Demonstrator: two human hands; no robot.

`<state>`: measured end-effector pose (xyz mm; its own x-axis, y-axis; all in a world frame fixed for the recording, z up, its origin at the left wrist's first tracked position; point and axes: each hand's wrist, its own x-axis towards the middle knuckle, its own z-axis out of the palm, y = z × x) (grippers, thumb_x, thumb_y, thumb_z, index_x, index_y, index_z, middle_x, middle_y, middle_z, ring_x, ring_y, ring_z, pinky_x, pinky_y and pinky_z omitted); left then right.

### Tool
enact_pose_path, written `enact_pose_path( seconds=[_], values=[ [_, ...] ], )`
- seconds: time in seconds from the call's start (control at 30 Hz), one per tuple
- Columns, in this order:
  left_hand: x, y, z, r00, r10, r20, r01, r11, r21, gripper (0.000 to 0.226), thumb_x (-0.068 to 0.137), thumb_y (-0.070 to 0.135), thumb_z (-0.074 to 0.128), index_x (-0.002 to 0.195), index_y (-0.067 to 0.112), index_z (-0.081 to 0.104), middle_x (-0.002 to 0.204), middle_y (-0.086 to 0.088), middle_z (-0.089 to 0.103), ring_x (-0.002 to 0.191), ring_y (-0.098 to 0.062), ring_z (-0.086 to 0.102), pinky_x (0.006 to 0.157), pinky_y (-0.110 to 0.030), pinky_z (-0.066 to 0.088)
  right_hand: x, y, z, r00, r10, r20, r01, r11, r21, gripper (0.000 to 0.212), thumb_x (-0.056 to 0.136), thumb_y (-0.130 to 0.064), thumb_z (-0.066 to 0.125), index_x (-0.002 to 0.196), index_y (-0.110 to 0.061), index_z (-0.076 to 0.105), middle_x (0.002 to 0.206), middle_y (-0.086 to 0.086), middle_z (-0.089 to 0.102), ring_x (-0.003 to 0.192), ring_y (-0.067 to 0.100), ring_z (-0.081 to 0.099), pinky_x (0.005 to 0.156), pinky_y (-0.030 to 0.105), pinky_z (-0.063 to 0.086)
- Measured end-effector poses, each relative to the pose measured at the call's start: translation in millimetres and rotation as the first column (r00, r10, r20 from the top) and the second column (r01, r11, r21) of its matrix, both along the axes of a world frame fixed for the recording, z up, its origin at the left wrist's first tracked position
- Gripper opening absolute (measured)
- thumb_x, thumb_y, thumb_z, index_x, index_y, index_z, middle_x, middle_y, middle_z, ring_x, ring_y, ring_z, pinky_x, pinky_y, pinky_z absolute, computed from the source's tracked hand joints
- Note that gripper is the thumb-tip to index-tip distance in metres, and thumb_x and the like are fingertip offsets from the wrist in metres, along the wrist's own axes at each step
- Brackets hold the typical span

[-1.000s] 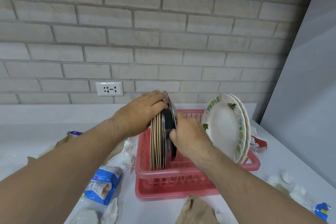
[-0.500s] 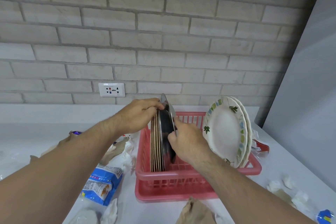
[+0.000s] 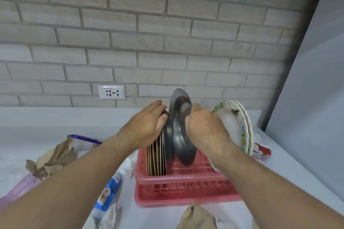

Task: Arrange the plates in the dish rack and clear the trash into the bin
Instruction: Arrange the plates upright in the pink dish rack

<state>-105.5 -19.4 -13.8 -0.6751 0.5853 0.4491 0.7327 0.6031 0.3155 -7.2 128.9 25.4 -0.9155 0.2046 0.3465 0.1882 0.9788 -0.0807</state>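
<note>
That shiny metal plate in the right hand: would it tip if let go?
Probably. The metal plate stands on edge in the pink rack, leaning apart from the stack. Its round rim could roll. It looks stiff and smooth, maybe slippery.

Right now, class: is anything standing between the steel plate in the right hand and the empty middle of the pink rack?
Nothing visible does. The right hand tilts the steel plate over bare rack floor, between the stacked plates steadied by the left hand and the floral plates.
</note>
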Motion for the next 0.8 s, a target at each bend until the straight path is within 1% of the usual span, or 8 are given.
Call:
enact_pose_path(
  seconds=[0.17, 0.27, 0.33, 0.43, 0.5, 0.6, 0.7, 0.8],
  values=[
    [3, 3, 1, 1.000, 0.012, 0.019, -0.011, 1.000, -0.028, 0.048, 0.103, 0.036, 0.026, 0.147, 0.017, 0.034, 0.158, 0.004, 0.023, 0.146, -0.005, 0.011, 0.110, -0.016, 0.008, 13, 25, 48, 0.986, -0.133, -0.099, 0.144, 0.983, 0.111, 0.011, 0.094, -0.007, 0.047, 0.105, -0.006, 0.045, 0.075, 0.007, 0.041, 0.070, 0.029, 0.053, 0.060, 0.035, 0.034],
    [1, 3, 0, 0.999, 0.033, 0.031, -0.031, 0.998, -0.057, 0.051, 0.103, 0.037, 0.025, 0.150, 0.018, 0.027, 0.160, 0.003, 0.018, 0.146, -0.007, 0.013, 0.113, -0.021, 0.011, 18, 36, 65, 0.964, -0.231, -0.134, 0.242, 0.968, 0.072, 0.022, 0.092, -0.005, 0.054, 0.113, -0.002, 0.046, 0.101, 0.018, 0.059, 0.098, 0.040, 0.061, 0.065, 0.034, 0.035],
    [1, 3, 0, 0.999, 0.041, 0.032, -0.039, 0.997, -0.070, 0.052, 0.103, 0.038, 0.024, 0.151, 0.018, 0.025, 0.160, 0.003, 0.017, 0.146, -0.008, 0.013, 0.116, -0.023, 0.012, 20, 40, 63, 0.960, -0.261, -0.102, 0.267, 0.963, 0.045, 0.020, 0.093, -0.001, 0.050, 0.112, -0.001, 0.046, 0.107, 0.019, 0.061, 0.100, 0.040, 0.060, 0.067, 0.034, 0.037],
    [1, 2, 0, 0.998, 0.050, 0.026, -0.048, 0.996, -0.079, 0.053, 0.103, 0.039, 0.022, 0.151, 0.018, 0.024, 0.160, 0.004, 0.016, 0.147, -0.009, 0.013, 0.117, -0.025, 0.013, 23, 45, 46, 0.959, -0.285, -0.015, 0.285, 0.959, 0.009, 0.023, 0.091, 0.002, 0.053, 0.113, 0.000, 0.048, 0.107, 0.019, 0.061, 0.096, 0.037, 0.061, 0.066, 0.035, 0.040],
    [2, 2, 0, 0.998, 0.056, 0.025, -0.054, 0.995, -0.080, 0.053, 0.103, 0.039, 0.022, 0.151, 0.019, 0.023, 0.160, 0.004, 0.016, 0.146, -0.009, 0.013, 0.117, -0.025, 0.013, 24, 48, 36, 0.958, -0.285, 0.021, 0.285, 0.958, -0.017, 0.021, 0.092, -0.001, 0.054, 0.113, -0.002, 0.049, 0.104, 0.016, 0.062, 0.086, 0.031, 0.057, 0.065, 0.034, 0.040],
    [3, 3, -1, 0.998, 0.062, 0.019, -0.060, 0.995, -0.086, 0.053, 0.103, 0.038, 0.022, 0.151, 0.018, 0.023, 0.160, 0.003, 0.016, 0.146, -0.009, 0.013, 0.116, -0.024, 0.012, 26, 49, 25, 0.958, -0.271, 0.094, 0.273, 0.962, -0.005, 0.010, 0.094, -0.010, 0.057, 0.099, -0.011, 0.048, 0.085, 0.004, 0.052, 0.079, 0.020, 0.048, 0.070, 0.028, 0.038],
    [3, 4, -1, 0.998, 0.063, 0.016, -0.062, 0.995, -0.083, 0.052, 0.103, 0.037, 0.023, 0.152, 0.018, 0.022, 0.160, 0.003, 0.016, 0.147, -0.009, 0.012, 0.116, -0.024, 0.011, 27, 53, 10, 0.985, -0.172, 0.020, 0.172, 0.985, -0.026, 0.006, 0.098, -0.013, 0.041, 0.093, -0.015, 0.042, 0.075, 0.003, 0.042, 0.088, 0.032, 0.061, 0.068, 0.036, 0.040],
    [4, 5, 0, 0.998, 0.062, 0.017, -0.061, 0.995, -0.081, 0.052, 0.103, 0.037, 0.023, 0.152, 0.017, 0.022, 0.160, 0.003, 0.015, 0.147, -0.009, 0.012, 0.116, -0.023, 0.010, 26, 56, 1, 0.986, -0.164, 0.016, 0.164, 0.985, -0.044, 0.010, 0.099, -0.011, 0.035, 0.097, -0.013, 0.044, 0.083, 0.008, 0.046, 0.092, 0.037, 0.062, 0.068, 0.038, 0.042]
  ],
)
